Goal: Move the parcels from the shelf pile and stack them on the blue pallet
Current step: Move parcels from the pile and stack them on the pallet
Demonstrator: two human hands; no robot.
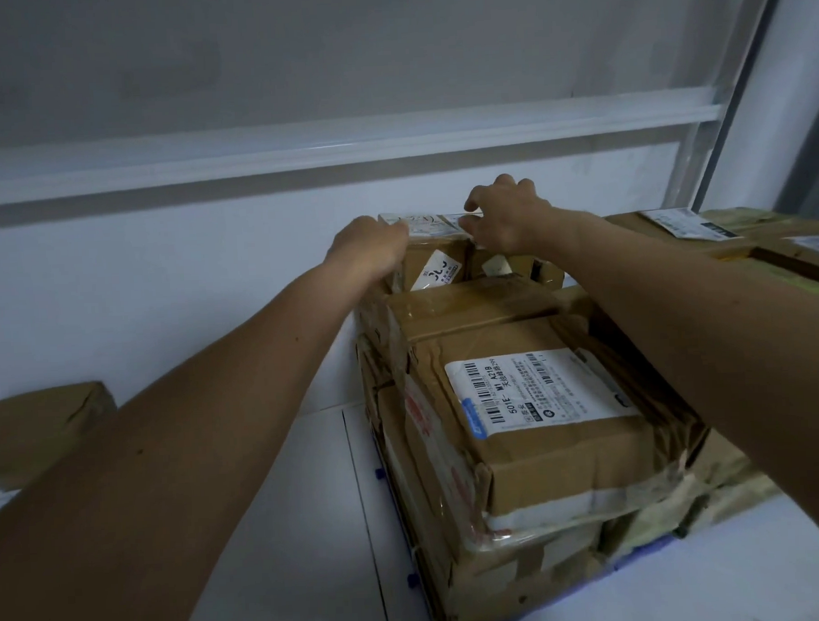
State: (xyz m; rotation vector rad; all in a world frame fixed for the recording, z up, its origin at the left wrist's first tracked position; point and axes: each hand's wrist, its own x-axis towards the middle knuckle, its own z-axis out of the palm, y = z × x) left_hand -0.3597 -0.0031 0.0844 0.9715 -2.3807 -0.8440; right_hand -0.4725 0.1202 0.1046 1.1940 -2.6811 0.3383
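Note:
A stack of brown cardboard parcels (534, 427) stands on the blue pallet (643, 551), whose edge shows at the stack's lower right. At the far end of the stack, against the wall, sits a small parcel with a white label (436, 264). My left hand (367, 246) grips its left top corner. My right hand (507, 217) is curled over its right top edge. The nearest top parcel carries a large white shipping label (538, 389).
A white wall with a horizontal rail (297, 151) runs right behind the stack. A lone brown parcel (42, 429) lies on the white tiled floor at the left. More labelled parcels (723, 235) sit at the right, level with the stack top.

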